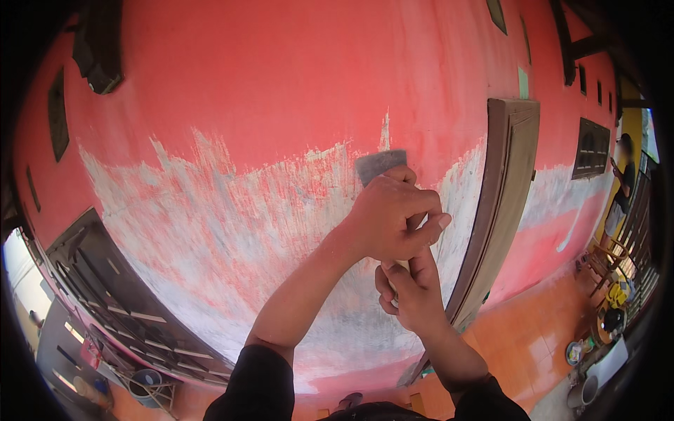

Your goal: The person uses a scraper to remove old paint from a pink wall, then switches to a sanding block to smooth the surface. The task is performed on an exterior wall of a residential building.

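Before me stands a red painted wall (295,79) with a broad band scraped to patchy white and grey. A wide, flat scraper blade (382,164) lies against the wall near the top edge of that band. My left hand (395,210) is wrapped around the tool just under the blade, its fingers partly hiding it. Below it, my right hand (413,289) grips the lower end of the scraper's handle, of which only a small pale part shows between the fingers. A narrow scraped streak rises above the blade.
A brown wooden door frame (482,210) stands right of the hands. Louvred window shutters (131,305) are at lower left, near a bucket (146,387). Over the orange tiled floor (505,347), at far right, are a wooden chair (605,263), a grey container (583,391) and a person (624,184).
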`<state>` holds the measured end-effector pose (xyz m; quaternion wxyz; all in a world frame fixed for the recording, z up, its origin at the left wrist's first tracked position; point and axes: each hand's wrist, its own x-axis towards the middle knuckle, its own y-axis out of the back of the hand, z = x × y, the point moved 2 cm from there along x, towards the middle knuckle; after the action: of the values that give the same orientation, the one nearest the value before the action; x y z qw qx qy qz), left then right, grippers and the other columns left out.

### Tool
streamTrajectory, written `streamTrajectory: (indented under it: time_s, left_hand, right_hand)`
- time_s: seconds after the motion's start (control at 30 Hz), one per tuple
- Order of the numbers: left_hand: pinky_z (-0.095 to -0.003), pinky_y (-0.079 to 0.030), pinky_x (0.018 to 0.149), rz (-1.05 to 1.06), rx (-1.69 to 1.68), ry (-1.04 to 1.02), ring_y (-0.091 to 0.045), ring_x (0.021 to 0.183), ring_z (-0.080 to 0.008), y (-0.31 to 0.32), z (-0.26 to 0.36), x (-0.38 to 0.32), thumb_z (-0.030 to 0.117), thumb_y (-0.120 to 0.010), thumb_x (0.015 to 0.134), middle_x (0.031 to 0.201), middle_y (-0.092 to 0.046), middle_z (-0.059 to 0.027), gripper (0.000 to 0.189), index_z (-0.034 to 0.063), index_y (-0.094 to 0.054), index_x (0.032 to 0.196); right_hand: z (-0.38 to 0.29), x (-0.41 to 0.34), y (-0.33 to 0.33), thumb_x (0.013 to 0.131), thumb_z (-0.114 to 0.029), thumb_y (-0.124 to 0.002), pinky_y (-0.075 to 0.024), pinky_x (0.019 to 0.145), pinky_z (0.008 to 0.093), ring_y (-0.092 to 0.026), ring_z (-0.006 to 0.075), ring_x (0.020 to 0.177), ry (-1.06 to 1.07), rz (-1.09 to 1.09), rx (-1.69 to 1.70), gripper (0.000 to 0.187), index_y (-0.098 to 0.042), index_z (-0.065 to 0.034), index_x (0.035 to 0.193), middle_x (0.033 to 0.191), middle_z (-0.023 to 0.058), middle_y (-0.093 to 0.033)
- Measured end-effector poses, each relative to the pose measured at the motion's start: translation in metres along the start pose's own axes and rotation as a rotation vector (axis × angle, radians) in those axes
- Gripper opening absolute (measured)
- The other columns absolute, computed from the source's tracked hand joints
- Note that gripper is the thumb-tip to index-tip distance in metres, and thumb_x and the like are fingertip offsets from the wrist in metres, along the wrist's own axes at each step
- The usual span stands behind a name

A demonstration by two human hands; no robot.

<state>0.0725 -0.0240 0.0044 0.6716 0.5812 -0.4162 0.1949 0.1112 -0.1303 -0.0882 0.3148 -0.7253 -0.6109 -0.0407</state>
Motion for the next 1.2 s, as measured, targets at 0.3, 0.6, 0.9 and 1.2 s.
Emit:
streamTrajectory:
  time_s: [0.3, 0.6, 0.9, 1.2]
  left_hand:
    - [-0.0338, -0.041, 0.072, -0.03, 0.0, -0.042, -0.042, 0.047, -0.0212, -0.008, 0.0, -0.015, 0.014, -0.074, 0.081, 0.047, -0.053, 0.0013, 0.014, 0.0133, -0.064, 0.071]
    - [-0.0332, -0.041, 0.07, 0.018, -0.073, -0.071, -0.04, 0.045, -0.0211, 0.005, 0.0, -0.001, 0.014, -0.075, 0.08, 0.047, -0.051, 0.0014, 0.017, 0.0134, -0.062, 0.07]
    - [-0.0323, -0.04, 0.07, 0.029, -0.091, -0.009, -0.038, 0.044, -0.0208, 0.012, -0.002, 0.011, 0.017, -0.075, 0.082, 0.044, -0.044, 0.0019, 0.019, 0.0132, -0.061, 0.07]
    - [-0.0339, -0.042, 0.07, 0.082, -0.048, -0.029, -0.036, 0.046, -0.0225, 0.01, -0.006, 0.022, 0.021, -0.076, 0.083, 0.045, -0.045, 0.001, 0.02, 0.0126, -0.063, 0.07]
  right_hand:
    - [0.03, -0.007, 0.014, 0.104, -0.006, -0.05, -0.0289, 0.04, 0.0205, -0.047, 0.0063, 0.061, -0.035, 0.009, 0.009, 0.029, -0.043, -0.0149, 0.131, 0.104, 0.0026, -0.055]
    - [0.004, -0.003, -0.007, 0.104, -0.006, -0.047, -0.0316, 0.042, 0.0223, -0.047, 0.0069, 0.061, -0.061, 0.052, 0.11, 0.025, -0.04, -0.014, 0.127, 0.089, 0.0026, -0.052]
    - [-0.004, 0.006, -0.008, 0.102, -0.004, -0.048, -0.03, 0.042, 0.0212, -0.047, 0.007, 0.062, -0.003, 0.04, 0.122, 0.032, -0.04, -0.0151, 0.131, 0.099, 0.0034, -0.052]
    - [-0.017, 0.01, -0.008, 0.103, -0.006, -0.051, -0.0291, 0.041, 0.0214, -0.046, 0.0067, 0.061, -0.001, 0.034, 0.099, 0.032, -0.04, -0.0151, 0.132, 0.094, 0.0018, -0.052]
